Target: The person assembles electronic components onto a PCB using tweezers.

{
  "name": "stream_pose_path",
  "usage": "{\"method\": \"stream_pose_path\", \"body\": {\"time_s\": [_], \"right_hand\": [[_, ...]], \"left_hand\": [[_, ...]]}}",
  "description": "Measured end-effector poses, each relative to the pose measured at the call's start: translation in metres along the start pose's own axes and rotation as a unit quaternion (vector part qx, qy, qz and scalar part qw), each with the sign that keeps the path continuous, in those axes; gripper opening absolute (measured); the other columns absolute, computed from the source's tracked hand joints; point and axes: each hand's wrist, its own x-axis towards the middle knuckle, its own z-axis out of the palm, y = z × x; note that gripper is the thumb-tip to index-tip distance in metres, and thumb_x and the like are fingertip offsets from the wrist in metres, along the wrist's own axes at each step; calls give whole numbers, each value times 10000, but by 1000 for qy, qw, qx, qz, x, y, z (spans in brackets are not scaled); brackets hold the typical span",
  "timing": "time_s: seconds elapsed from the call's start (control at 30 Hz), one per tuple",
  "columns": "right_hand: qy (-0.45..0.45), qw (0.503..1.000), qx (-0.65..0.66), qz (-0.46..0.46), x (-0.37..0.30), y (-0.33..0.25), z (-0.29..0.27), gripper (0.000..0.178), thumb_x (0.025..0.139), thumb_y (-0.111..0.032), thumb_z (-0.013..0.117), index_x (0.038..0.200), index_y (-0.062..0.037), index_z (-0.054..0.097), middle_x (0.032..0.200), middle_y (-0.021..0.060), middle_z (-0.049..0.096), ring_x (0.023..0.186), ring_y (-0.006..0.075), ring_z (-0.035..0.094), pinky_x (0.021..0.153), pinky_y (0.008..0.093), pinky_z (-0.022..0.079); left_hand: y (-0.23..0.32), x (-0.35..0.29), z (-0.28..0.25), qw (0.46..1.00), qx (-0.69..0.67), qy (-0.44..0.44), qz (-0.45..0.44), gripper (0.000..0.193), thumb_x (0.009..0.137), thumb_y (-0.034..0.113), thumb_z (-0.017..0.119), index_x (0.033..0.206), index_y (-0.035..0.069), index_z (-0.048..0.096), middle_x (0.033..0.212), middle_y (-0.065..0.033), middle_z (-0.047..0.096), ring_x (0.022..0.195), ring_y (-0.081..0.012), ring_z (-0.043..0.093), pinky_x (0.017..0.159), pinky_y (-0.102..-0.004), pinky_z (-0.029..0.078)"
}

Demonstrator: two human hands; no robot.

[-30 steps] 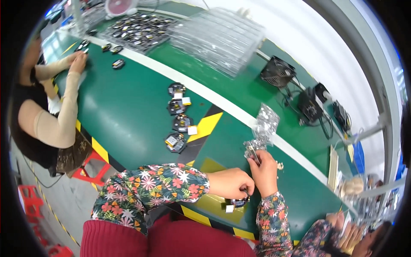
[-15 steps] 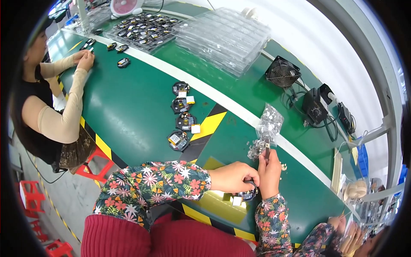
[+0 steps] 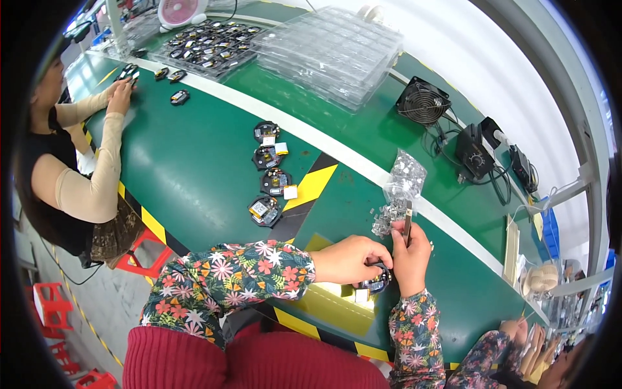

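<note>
My left hand (image 3: 353, 260) rests on a round black electronic module (image 3: 376, 281), its fingers closed on the upper edge. A small white battery pack (image 3: 361, 295) lies beside that module, over a yellowish mat (image 3: 330, 311). Close to the right of it, my right hand (image 3: 411, 259) grips a pair of tweezers (image 3: 407, 223), which point up and away from me. Just left of the tweezers lies a pile of small silvery pieces (image 3: 387, 220). Behind that pile is a clear plastic bag (image 3: 406, 174) with more small pieces in it.
Several black modules (image 3: 265, 211) with batteries stand in a column left of centre. Clear trays (image 3: 330, 52), a black fan (image 3: 423, 100) and a black power unit (image 3: 475, 152) stand farther back. A co-worker (image 3: 71, 155) sits at left; another person's hands (image 3: 528, 347) show at lower right.
My right hand has shifted slightly, with the tweezers still in its fingers. The left hand stays on the module, more of which now shows. The whole view has shifted a little.
</note>
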Motion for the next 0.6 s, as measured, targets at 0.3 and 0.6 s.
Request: {"method": "stream_pose_path", "body": {"time_s": [0.3,0.6], "right_hand": [[4,995,68,78,2,4,-6,64,721,-36,624,760,-5,585,617,52,538,516,109,466,494,247,381],[-19,998,-62,-19,4,-12,-9,90,708,-52,639,698,8,572,567,72,556,478,117,505,467,254,400]], "left_hand": [[3,0,-3,993,-83,53,-59,151,798,35,539,943,-7,532,684,20,510,564,-24,491,450,-192,450],[-2,4,-2,992,-95,62,-51,161,792,29,541,952,4,540,768,-10,567,595,-37,515,443,-193,446]]}}
